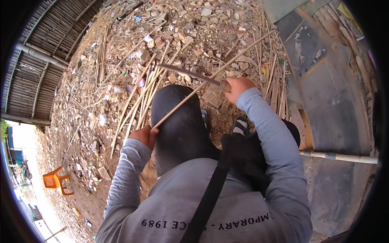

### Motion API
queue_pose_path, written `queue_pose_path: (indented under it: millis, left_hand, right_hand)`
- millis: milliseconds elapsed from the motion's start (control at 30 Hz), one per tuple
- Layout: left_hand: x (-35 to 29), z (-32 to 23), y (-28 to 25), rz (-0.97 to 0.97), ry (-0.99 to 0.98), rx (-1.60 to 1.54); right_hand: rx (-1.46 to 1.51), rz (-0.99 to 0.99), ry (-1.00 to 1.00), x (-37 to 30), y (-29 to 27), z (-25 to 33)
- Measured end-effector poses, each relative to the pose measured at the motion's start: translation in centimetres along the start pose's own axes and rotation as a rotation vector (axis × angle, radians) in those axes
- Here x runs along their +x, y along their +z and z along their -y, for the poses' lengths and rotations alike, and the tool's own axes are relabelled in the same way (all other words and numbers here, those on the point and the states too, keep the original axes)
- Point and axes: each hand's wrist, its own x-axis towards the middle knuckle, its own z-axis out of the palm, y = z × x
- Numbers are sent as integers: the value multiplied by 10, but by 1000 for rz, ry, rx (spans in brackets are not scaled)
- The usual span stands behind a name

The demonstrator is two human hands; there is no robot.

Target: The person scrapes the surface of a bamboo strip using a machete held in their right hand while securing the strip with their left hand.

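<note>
A long, thin bamboo strip (178,106) slants across my raised knee, from the lower left up to the far right. Its near end is gripped in my left hand (144,136), fingers closed round it beside the knee. My right hand (238,89) is closed on the handle of a long-bladed knife (186,73), whose dark blade points left and crosses over the strip. Whether the blade touches the strip I cannot tell. Split bamboo strips (146,87) lie in a loose bundle on the ground just beyond my left knee.
More strips (276,87) lie to the right, next to dark weathered sheets (332,105) and a pale pole (344,157). Rubble and litter cover the ground ahead. An orange plastic chair (52,179) stands at the left. A bamboo slat wall (30,77) rises at the far left.
</note>
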Motion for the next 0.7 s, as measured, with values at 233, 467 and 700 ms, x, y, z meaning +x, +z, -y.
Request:
queue_pose_path:
  millis: [233, 467, 700]
  left_hand:
    - [-2, -18, -5, 22, -45, 71]
    - [-3, -7, 4, -9, 21, 36]
    - [-1, -2, -5, -22, 17, 51]
  right_hand:
    - [113, -52, 216, 16, 6, -51]
    - [184, 57, 41, -9, 1, -14]
    - [41, 95, 45, 0, -8, -2]
